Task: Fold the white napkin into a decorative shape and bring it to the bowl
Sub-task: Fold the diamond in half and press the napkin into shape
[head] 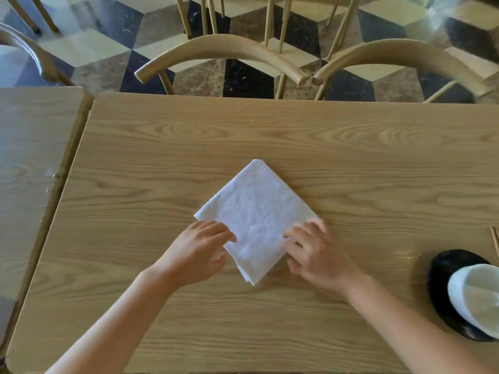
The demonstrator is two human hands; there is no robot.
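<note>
The white napkin (255, 214) lies flat in the middle of the wooden table (270, 130), folded into a square and turned like a diamond, one corner pointing at me. My left hand (199, 248) rests on its lower left edge, fingers spread over the cloth. My right hand (316, 251) presses on the lower right edge and covers the right corner. Neither hand lifts the cloth. The white bowl (475, 298) sits on a black plate (442, 279) at the table's right edge, partly cut off by the frame.
Wooden chopsticks (495, 241) lie just beyond the plate at the right edge. Two curved wooden chairs (221, 49) stand along the table's far side. A second table (32, 171) adjoins on the left. The floor beyond is tiled.
</note>
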